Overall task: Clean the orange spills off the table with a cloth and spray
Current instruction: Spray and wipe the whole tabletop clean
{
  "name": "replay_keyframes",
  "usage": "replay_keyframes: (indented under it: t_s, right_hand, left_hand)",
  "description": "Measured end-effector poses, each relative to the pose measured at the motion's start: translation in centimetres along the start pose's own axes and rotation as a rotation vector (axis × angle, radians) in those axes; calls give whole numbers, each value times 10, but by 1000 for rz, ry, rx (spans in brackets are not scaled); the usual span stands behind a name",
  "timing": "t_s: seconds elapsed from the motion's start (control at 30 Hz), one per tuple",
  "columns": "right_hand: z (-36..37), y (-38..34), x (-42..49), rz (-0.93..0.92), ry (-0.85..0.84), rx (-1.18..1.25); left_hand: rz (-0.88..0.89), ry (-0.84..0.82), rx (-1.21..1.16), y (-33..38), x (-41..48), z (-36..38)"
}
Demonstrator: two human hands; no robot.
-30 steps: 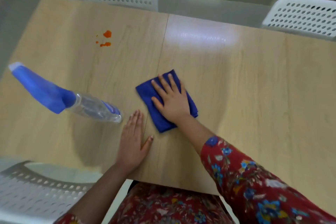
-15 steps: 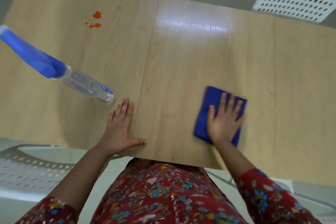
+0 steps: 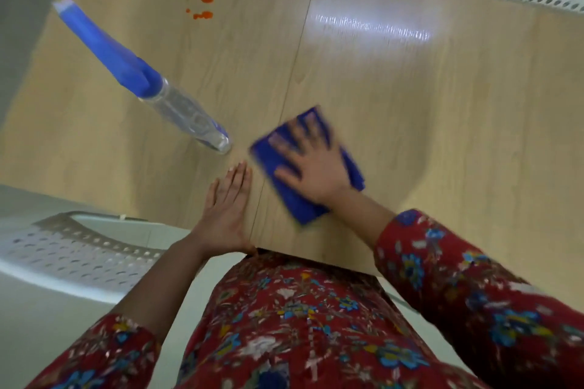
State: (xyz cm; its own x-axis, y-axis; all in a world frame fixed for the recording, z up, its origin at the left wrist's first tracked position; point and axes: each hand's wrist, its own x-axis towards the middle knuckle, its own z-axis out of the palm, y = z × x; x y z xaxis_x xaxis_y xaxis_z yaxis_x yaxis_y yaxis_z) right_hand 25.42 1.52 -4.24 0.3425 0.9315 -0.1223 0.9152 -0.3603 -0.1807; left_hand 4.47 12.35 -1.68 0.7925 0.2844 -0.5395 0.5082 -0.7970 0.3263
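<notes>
— Where does the mess lie from your grip?

— Far and to the left; the orange spills (image 3: 204,3) sit on the far left part of the surface (image 3: 442,123), well apart from my right hand (image 3: 311,164); that hand lies flat, fingers spread, pressed on the blue cloth (image 3: 297,202) near the middle seam, close to the near edge; nothing is pinched, the palm simply bears down on the fabric.

— And the other hand?

— My left hand (image 3: 226,215) rests flat on the surface just left of the cloth, fingers together and straight, clamped on nothing; its fingertips point toward the base of the spray bottle (image 3: 142,73), which is near them but apart.

— How is the bottle set?

— It reads as standing, its clear base close to my left fingertips and its blue head toward the far left; the wide lens stretches it, so I would not swear how upright it is.

— Which hand should go for the stain, then?

— I judge the left is nearer the bottle and the right already has the cloth; the cloth must travel diagonally, away from me and leftward past the bottle, to reach the orange; the cloth and my right fingers are blurred, so its exact fold I cannot tell.
</notes>
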Motion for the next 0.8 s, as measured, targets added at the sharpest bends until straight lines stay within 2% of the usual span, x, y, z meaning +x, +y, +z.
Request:
replay_keyframes:
  t_s: [0.07,0.1,0.17,0.2,0.27,0.33,0.37,0.43,0.5,0.57,0.67,0.8]
  right_hand:
    - [9,-25,-55,-324,-98,-44]
    - [10,-16,-80,-424,-143,-62]
    - [3,33,-106,-499,-156,-63]
    - [1,62,-108,-445,-122,-82]
    - [-6,105,-90,-169,-54,-116]
    - [-13,101,-59,103,-13,-96]
    - [-12,83,-43,146,-1,-80]
    - [-1,31,-30,-2,-12,-57]
    - [13,-11,-50,-306,-69,-70]
    - [17,-17,-89,-459,-122,-76]
    - [13,26,-146,-349,-108,-48]
    - [-3,114,-185,-47,-121,-60]
  left_hand:
    - [-1,7,-3,0,-1,1]
    - [0,5,1,0,-1,1]
    - [1,14,0,1,-2,2]
    - [7,19,-1,2,-2,2]
    - [7,25,-5,2,-2,2]
    - [3,26,-5,2,-2,2]
    - [5,32,-3,2,-3,3]
    - [11,39,4,2,-3,2]
    - [16,33,0,-1,-3,3]
    - [27,52,7,-3,-3,5]
    - [30,63,1,-2,-3,5]
    - [17,85,-49,1,0,5]
